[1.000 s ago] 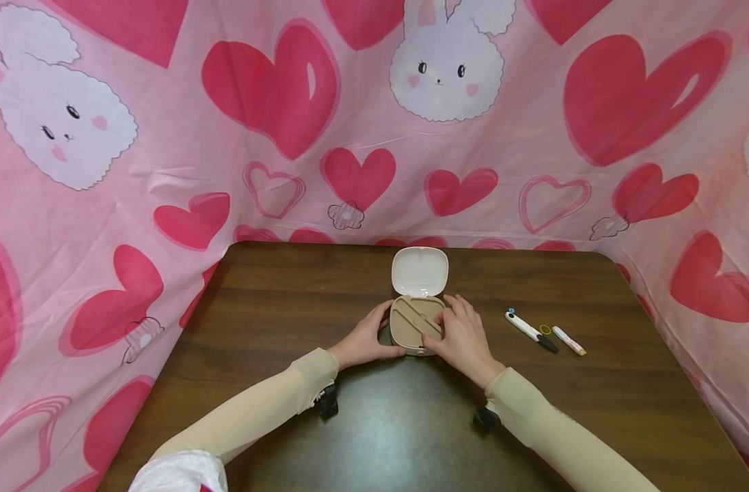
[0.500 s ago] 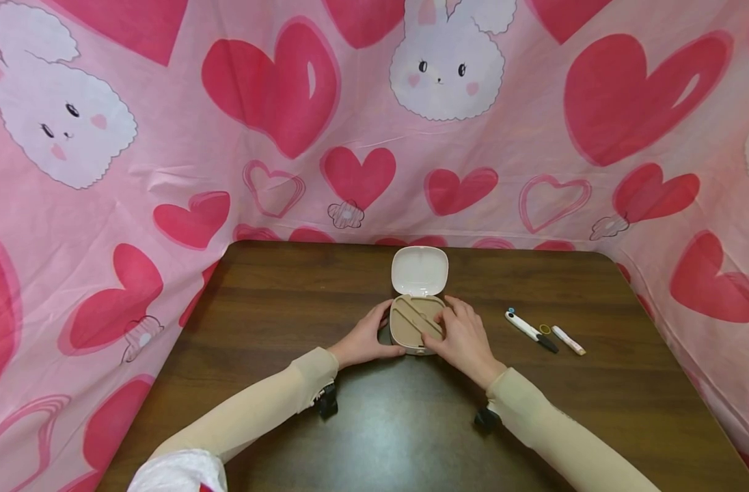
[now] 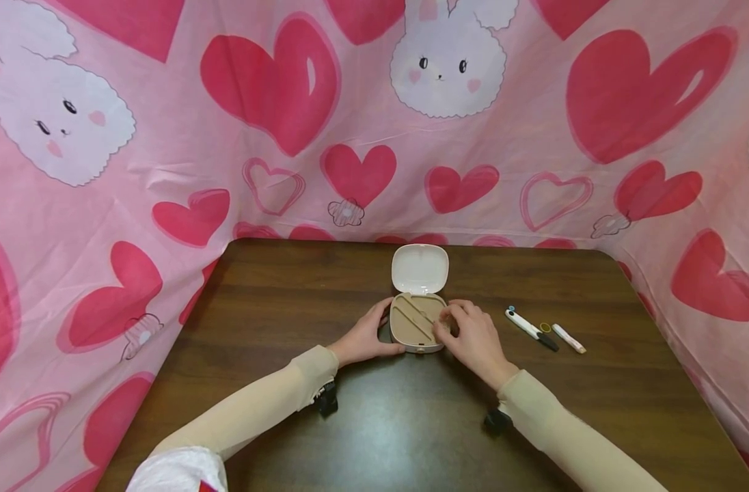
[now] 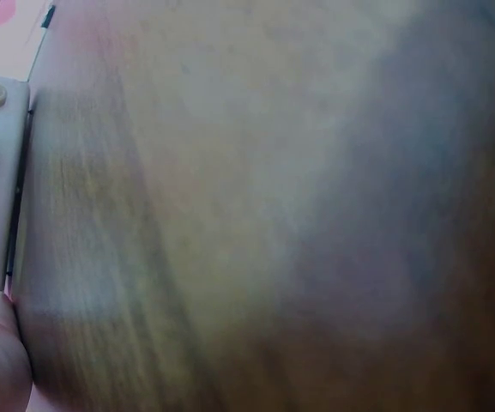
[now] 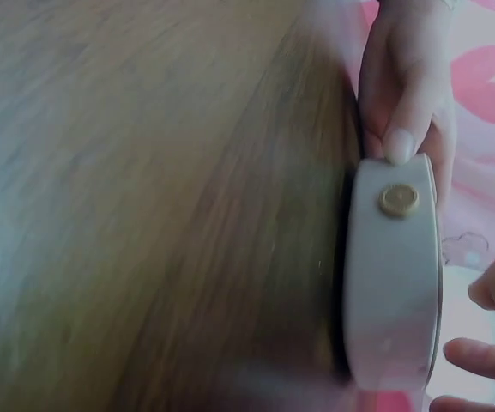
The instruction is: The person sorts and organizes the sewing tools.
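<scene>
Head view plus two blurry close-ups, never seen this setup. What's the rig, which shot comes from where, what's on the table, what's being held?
There is no robot here: a person works with two bare hands and wears three cameras. The wide picture comes from the head camera, which looks down over both arms. The two blurred close-ups come from cameras strapped to each wrist, which look along the dark wooden table at the side of the same box.

The open case is a small rounded white box with its lid tipped up at the back and a beige divided tray inside. A round brass snap button sits on its front wall. The left hand holds the case's left side, its thumb on the front wall. The right hand has curled fingers at the tray's right edge; whether it pinches anything is unclear.

To the right lie a black and white tool, a small yellow ring and a white tube. A pink cloth with hearts and bunnies surrounds the table.
</scene>
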`<action>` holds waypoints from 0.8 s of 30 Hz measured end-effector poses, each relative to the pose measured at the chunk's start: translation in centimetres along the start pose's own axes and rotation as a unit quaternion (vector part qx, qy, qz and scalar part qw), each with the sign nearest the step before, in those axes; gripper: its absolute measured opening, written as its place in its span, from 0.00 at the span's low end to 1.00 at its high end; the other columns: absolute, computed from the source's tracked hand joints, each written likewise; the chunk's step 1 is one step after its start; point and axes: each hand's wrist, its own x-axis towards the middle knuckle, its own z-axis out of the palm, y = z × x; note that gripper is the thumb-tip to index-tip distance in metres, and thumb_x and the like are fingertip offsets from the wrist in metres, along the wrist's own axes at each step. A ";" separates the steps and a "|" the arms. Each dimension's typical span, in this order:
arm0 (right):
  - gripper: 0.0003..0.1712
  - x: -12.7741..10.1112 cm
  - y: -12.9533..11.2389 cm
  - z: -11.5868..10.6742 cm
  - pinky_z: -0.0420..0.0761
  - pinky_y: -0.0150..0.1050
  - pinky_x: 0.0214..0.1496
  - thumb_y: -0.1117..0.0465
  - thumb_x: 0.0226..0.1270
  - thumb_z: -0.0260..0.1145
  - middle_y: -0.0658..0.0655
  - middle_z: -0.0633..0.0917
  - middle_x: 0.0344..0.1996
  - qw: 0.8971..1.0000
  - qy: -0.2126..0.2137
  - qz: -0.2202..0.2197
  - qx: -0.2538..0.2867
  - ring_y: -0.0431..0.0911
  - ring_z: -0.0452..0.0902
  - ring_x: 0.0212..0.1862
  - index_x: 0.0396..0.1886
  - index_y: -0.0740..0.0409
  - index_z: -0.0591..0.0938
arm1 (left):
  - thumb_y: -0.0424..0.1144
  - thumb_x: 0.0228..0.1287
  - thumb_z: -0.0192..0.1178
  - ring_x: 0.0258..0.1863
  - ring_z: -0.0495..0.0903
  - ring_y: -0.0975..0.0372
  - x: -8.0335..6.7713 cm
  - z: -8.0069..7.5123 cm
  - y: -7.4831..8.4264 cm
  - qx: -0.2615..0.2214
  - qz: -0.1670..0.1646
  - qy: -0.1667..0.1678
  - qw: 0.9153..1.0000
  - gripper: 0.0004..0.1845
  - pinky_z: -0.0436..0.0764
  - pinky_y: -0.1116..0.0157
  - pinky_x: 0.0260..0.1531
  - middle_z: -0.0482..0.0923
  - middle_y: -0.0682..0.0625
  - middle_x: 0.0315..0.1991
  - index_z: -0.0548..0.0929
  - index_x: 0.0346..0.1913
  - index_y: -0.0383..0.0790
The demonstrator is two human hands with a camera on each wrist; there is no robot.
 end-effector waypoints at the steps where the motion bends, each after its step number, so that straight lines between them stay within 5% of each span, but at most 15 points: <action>1: 0.14 0.0 0.2 -0.1 0.77 0.62 0.60 0.51 0.68 0.71 0.64 0.84 0.54 1.000 0.009 -0.004 0.000 0.61 0.80 0.55 0.44 0.56 0.87 | 0.39 0.55 0.80 0.76 0.64 0.53 0.0 0.0 0.0 -0.001 0.002 0.000 1.000 0.56 0.68 0.59 0.75 0.59 0.40 0.78 0.55 0.81 0.37; 7: 0.09 -0.3 1.4 -0.7 0.78 0.58 0.53 0.54 0.69 0.71 0.57 0.88 0.43 0.999 0.050 -0.016 -0.001 0.56 0.82 0.47 0.42 0.54 0.87 | 0.39 0.55 0.80 0.77 0.63 0.54 -0.1 0.0 0.1 0.007 -0.003 -0.004 1.000 0.56 0.67 0.61 0.75 0.59 0.41 0.78 0.54 0.81 0.38; 24: 0.05 -1.5 4.5 -2.1 0.81 0.56 0.43 0.63 0.67 0.73 0.56 0.90 0.35 0.997 0.075 -0.024 -0.004 0.55 0.83 0.38 0.41 0.57 0.87 | 0.39 0.54 0.80 0.77 0.64 0.55 0.0 0.0 -0.1 0.007 -0.001 -0.003 1.000 0.56 0.68 0.60 0.75 0.59 0.42 0.78 0.55 0.81 0.38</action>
